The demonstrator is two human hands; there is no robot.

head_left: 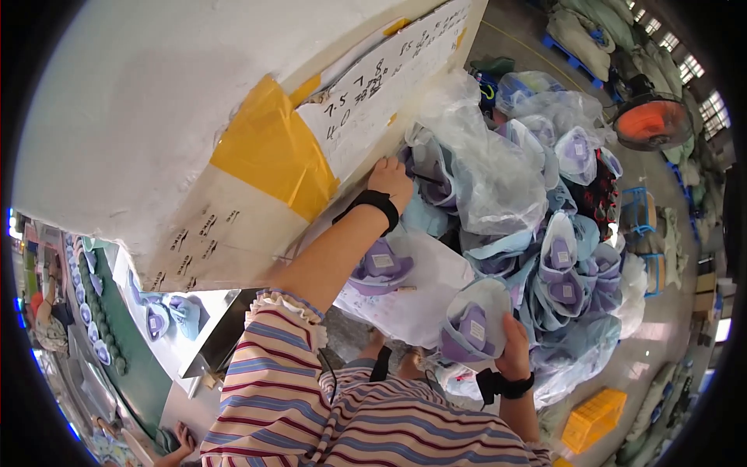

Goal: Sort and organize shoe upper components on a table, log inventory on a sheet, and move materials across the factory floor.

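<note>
A: What is filling the largest part of the frame?

B: A smooth white block [140,140] is occupying the upper left, with glossy yellow tape [272,152] crossing its lower part.

A: Which containers are appearing?

B: Right of centre, crumpled clear plastic bagging [498,183] is partly covering a heap of curved, light-blue and purple pieces [560,268]. At the lower right, a yellow crate [595,420] is sitting on the floor.

A: What are the hands doing?

B: Near the centre, the left hand [391,184] is reaching just beside the block's edge; whether its fingers are gripping anything, I cannot tell. Lower and rightward, the right hand [513,348] is gripping a cupped purple-and-pale piece [467,323], which is lying immediately left of the palm, touching the fingers.

A: And smallest?

B: A white label [477,330] is showing on that piece.
</note>
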